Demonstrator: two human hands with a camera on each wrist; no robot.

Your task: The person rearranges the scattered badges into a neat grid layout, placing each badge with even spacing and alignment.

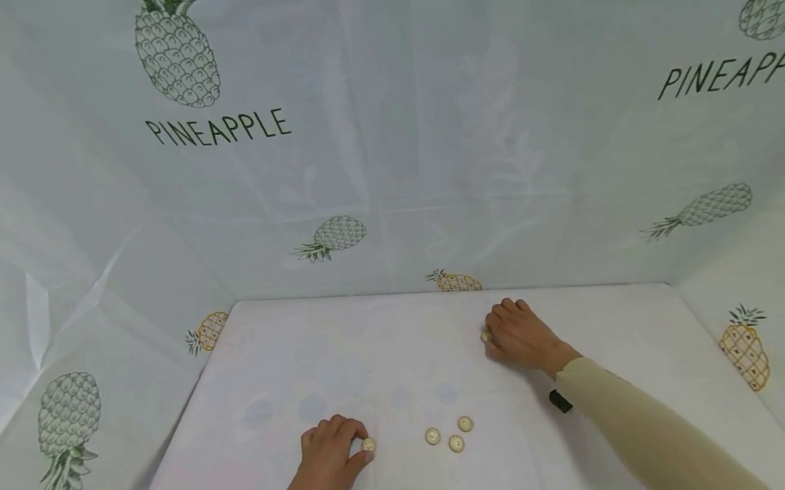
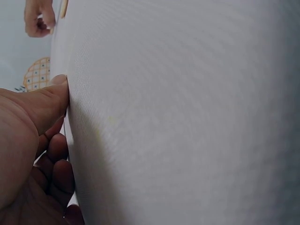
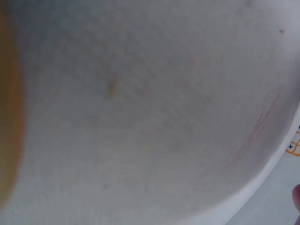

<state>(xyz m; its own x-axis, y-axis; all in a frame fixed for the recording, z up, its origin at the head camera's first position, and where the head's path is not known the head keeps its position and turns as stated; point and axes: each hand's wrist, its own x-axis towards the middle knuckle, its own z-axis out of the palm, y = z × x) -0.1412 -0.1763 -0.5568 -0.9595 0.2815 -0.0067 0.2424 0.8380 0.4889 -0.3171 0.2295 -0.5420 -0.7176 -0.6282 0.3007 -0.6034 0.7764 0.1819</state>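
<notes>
Round, pale tan buttons lie about on the white tabletop. In the head view my left hand (image 1: 330, 456) rests low on the table, left of centre. It pinches one button (image 1: 368, 444) between thumb and index finger. The left wrist view shows the left thumb (image 2: 49, 103) close to the cloth, the other fingers curled below it. Farther back and to the right, my right hand (image 1: 520, 337) holds another button (image 1: 487, 336) at its fingertips, partly covered by them. Three loose buttons (image 1: 457, 444) form a small cluster between the hands, nearer the left one.
A white cloth with pineapple prints (image 1: 175, 53) hangs behind and at both sides of the table (image 1: 288, 342). A small black device (image 1: 560, 401) sits under the right forearm's sleeve (image 1: 636, 419). Most of the right wrist view is blurred cloth.
</notes>
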